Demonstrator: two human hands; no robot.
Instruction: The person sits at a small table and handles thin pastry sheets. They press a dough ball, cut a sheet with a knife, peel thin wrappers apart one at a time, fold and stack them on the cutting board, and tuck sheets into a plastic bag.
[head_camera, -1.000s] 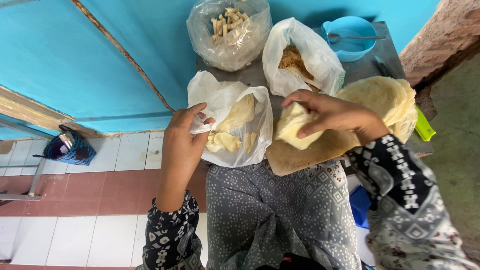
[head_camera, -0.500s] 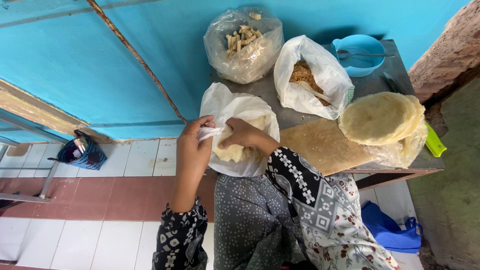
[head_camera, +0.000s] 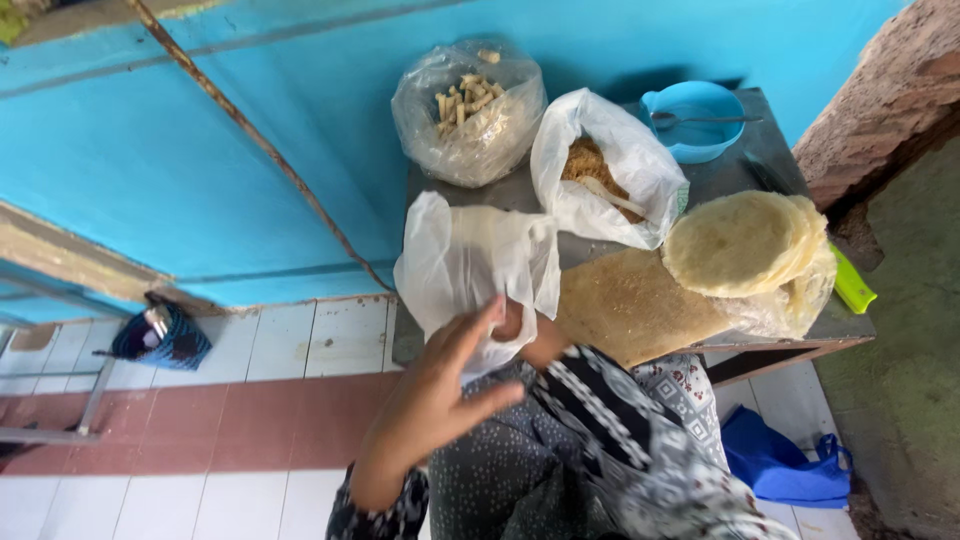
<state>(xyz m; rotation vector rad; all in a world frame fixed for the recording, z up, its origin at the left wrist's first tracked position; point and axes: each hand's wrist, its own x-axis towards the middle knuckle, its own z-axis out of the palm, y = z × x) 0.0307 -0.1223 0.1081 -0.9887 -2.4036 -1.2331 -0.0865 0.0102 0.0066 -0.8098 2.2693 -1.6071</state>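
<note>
A white plastic bag (head_camera: 470, 265) lies at the near left corner of the small grey table (head_camera: 750, 165), its mouth folded over so the contents are hidden. My left hand (head_camera: 440, 390) hovers just in front of it, raised toward the camera with fingers spread and holding nothing. Only a small part of my right hand (head_camera: 517, 322) shows, at the bag's lower edge, behind the left fingers and above my patterned sleeve. Whether it grips anything is hidden.
On the table are a clear bag of pale stick snacks (head_camera: 468, 110), a white bag of brown shreds (head_camera: 600, 170), a blue bowl with a spoon (head_camera: 695, 118), a stack of round flat wafers (head_camera: 745, 245) and a brown board (head_camera: 630, 305). A blue bag (head_camera: 785, 465) lies on the floor.
My right hand carried a pale wafer piece from the board into the white bag and now sits at its edge. My left hand let go of the bag's mouth and rose, fingers spread.
</note>
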